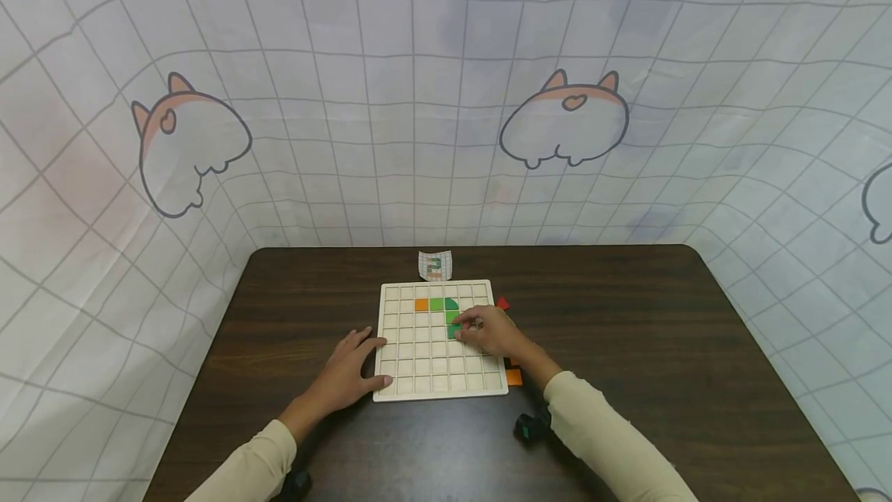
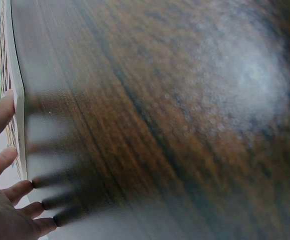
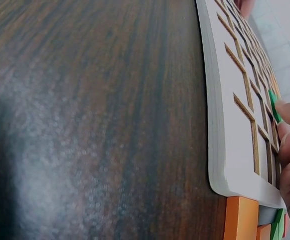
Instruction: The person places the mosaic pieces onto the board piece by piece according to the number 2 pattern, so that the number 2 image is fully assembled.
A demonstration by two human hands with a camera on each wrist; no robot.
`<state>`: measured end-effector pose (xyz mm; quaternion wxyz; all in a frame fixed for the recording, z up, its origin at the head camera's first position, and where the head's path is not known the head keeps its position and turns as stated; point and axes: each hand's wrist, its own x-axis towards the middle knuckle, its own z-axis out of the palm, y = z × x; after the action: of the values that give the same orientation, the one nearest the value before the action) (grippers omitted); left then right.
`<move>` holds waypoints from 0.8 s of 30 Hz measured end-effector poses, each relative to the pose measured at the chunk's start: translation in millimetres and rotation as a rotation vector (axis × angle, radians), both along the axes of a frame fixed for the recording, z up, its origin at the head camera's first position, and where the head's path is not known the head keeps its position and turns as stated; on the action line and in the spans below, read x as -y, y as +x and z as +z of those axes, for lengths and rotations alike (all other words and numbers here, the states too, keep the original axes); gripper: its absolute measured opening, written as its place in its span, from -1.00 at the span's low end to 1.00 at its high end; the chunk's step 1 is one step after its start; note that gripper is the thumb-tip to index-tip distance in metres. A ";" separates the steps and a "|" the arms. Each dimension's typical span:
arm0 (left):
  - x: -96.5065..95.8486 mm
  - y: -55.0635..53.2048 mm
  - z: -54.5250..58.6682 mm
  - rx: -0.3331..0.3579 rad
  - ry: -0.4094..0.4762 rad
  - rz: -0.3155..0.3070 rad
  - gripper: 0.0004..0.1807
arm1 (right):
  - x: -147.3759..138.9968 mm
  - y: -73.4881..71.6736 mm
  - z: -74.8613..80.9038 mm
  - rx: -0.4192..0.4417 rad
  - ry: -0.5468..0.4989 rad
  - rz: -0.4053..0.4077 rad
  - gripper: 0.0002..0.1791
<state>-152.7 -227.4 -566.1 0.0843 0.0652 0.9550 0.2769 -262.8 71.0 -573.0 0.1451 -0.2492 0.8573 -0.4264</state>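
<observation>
- Left hand [image 1: 347, 367]: spread, thumb and a fingertip on board [image 1: 407, 369]'s left edge, gripping nothing; likely steadying it.
- Right hand [image 1: 488, 331]: fingers curled, seems to pinch dark green tile [image 1: 451, 331] at grid, just below light green tile [image 1: 451, 318]; probably for alignment.
- Orange tile [image 1: 514, 377] by right edge, presumably for reach.
- Card [image 1: 435, 265] behind board, likely for visibility.

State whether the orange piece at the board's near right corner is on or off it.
Off: the orange piece lies outside the edge of the grid board in both head and right-wrist views.
</observation>
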 end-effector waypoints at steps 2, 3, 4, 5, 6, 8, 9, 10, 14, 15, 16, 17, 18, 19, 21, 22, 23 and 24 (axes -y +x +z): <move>-0.1 -0.1 0.6 0.002 0.004 0.001 -0.26 | 0.9 0.3 0.6 -0.006 0.001 -0.004 -0.79; -0.1 -0.1 0.8 0.003 0.004 0.001 -0.26 | 1.2 0.3 0.8 -0.007 0.004 -0.006 -0.80; -0.1 -0.2 0.9 0.003 0.005 0.000 -0.26 | 1.4 0.6 1.1 -0.011 0.002 -0.007 -0.80; -0.1 -0.2 1.0 0.004 0.006 0.000 -0.26 | 1.7 1.0 1.6 -0.015 0.000 -0.006 -0.81; 0.0 -0.2 1.0 0.004 0.007 -0.001 -0.26 | 1.9 1.3 2.0 -0.017 -0.002 -0.005 -0.81; 0.2 0.0 0.8 0.004 0.007 -0.003 -0.26 | 2.2 1.5 2.0 -0.017 -0.003 -0.005 -0.81; 0.3 0.0 0.6 0.004 0.006 -0.004 -0.26 | 2.3 1.4 2.0 -0.018 -0.002 -0.002 -0.81; 0.5 0.2 0.6 0.003 0.007 -0.004 -0.26 | 2.5 1.4 1.8 -0.016 -0.003 -0.001 -0.81; 0.7 0.5 0.2 0.004 0.007 0.000 -0.26 | 2.8 0.9 1.5 -0.014 -0.002 0.003 -0.80; 0.6 0.4 0.0 0.005 0.007 0.000 -0.26 | 2.9 0.8 1.5 -0.017 -0.004 0.006 -0.80; 0.5 0.5 -0.1 0.005 0.007 0.001 -0.26 | 2.9 0.6 1.5 -0.018 -0.004 0.005 -0.80; 0.4 0.2 -0.3 0.008 0.006 0.002 -0.25 | 2.9 0.4 1.4 -0.024 -0.007 0.007 -0.80; 0.4 0.1 -0.6 0.008 0.005 0.002 -0.25 | 3.0 0.1 1.2 -0.027 -0.007 0.006 -0.81; 0.4 0.0 -0.6 0.008 0.005 0.002 -0.25 | 3.1 -0.1 0.7 -0.032 -0.010 0.009 -0.81; 0.6 -0.1 -0.9 0.008 0.003 0.001 -0.26 | 3.1 -0.8 -0.3 -0.029 -0.004 0.007 -0.81; 0.6 -0.1 -0.9 0.007 0.004 0.001 -0.26 | 3.1 -1.2 -0.7 -0.028 -0.001 0.006 -0.81; 0.8 -0.2 -1.0 0.006 0.005 0.001 -0.26 | 3.3 -1.3 -1.2 -0.030 -0.002 0.007 -0.81; 0.9 -0.3 -1.2 0.004 0.007 0.000 -0.26 | 3.4 -1.6 -1.6 -0.030 0.000 0.006 -0.82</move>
<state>-152.9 -228.3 -567.2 0.0859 0.0647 0.9538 0.2804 -264.4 67.6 -574.7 0.1335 -0.2580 0.8587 -0.4222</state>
